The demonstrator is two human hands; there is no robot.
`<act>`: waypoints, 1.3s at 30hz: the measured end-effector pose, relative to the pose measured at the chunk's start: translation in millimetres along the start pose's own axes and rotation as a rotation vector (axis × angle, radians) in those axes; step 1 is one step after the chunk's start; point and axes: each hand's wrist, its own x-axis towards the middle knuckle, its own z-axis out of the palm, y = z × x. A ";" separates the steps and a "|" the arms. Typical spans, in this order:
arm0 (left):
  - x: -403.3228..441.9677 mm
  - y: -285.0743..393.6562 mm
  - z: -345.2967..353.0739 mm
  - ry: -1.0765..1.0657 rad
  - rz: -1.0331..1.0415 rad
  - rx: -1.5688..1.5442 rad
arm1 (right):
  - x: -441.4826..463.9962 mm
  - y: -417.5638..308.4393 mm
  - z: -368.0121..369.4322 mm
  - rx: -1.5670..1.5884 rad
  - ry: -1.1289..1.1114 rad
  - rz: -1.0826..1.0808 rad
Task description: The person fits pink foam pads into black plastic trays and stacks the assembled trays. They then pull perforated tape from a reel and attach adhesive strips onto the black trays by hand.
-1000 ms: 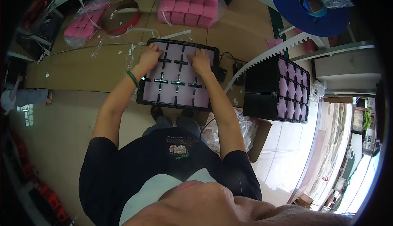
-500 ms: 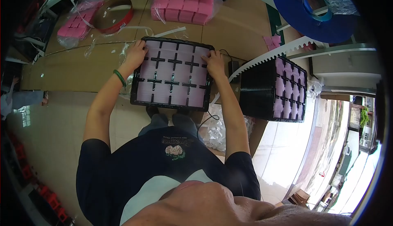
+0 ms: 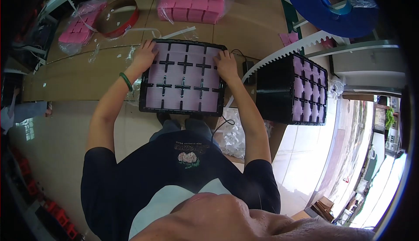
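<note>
Head view: a brown table (image 3: 244, 27) spans the upper part, above a pale, glossy floor (image 3: 65, 149). Toward its far side lie plastic-wrapped pink blocks (image 3: 192, 1) and a red-edged ring (image 3: 128, 26); a large blue reel (image 3: 301, 5) fills the upper right. At the table's near edge, in the centre, sits a black tray (image 3: 174, 110) holding lilac sheets (image 3: 176, 74) between black crosses. To the right is a stack of black trays (image 3: 275, 88), lilac showing in its end face. The left hand (image 3: 145, 58) and right hand (image 3: 226, 68) touch the tray's far corners, fingers slightly bent; whether they grip is unclear.
</note>
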 end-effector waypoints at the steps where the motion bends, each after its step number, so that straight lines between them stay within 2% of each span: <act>1: -0.3 3.0 -4.5 0.019 0.039 -0.015 | -0.4 -2.2 3.1 0.014 -0.007 -0.005; 2: -0.4 3.4 -9.2 0.041 0.079 -0.029 | -1.8 -2.3 7.8 0.026 -0.014 -0.009; 3: -1.2 2.0 -7.3 -0.082 0.054 -0.011 | -1.8 -1.9 9.4 0.036 -0.022 -0.013; 6: 1.0 -13.4 43.5 0.105 -0.140 0.018 | 5.0 -2.6 -7.9 -0.049 -0.123 0.033; 9: -0.9 -4.0 -16.5 -0.004 0.047 0.016 | 4.7 -9.9 8.1 -0.052 0.088 -0.016; 12: -6.7 -1.5 -0.7 0.000 0.041 0.003 | 4.5 -13.0 15.5 -0.045 0.063 0.036; 15: -10.4 -1.1 -28.5 -0.062 -0.013 0.121 | 3.6 -17.7 -24.7 -0.188 -0.146 0.109; 16: -12.4 0.2 -30.1 -0.062 -0.030 0.147 | -8.4 -18.6 -27.0 -0.118 -0.069 0.109; 17: -22.2 -4.0 -16.8 0.126 -0.003 0.009 | -17.6 -18.6 -30.1 -0.051 0.018 0.109; 18: -30.4 0.6 -20.7 0.148 -0.007 -0.034 | -28.1 -19.9 -33.4 0.017 0.106 0.110; 20: -63.2 16.7 -41.6 0.188 -0.022 -0.114 | -62.3 -34.6 -46.7 0.116 0.090 0.141; 26: -144.9 68.2 -54.2 0.151 -0.054 -0.339 | -147.7 -85.3 -44.4 0.284 0.067 0.171; 30: -158.1 84.9 -46.2 0.153 -0.064 -0.367 | -147.7 -98.1 -38.1 0.233 0.088 0.172; 36: -179.0 95.7 -50.2 0.094 -0.016 -0.413 | -168.4 -106.8 -53.4 0.342 -0.075 0.146; 39: -178.9 94.5 -52.9 0.101 -0.010 -0.415 | -165.0 -107.1 -57.9 0.343 -0.024 0.144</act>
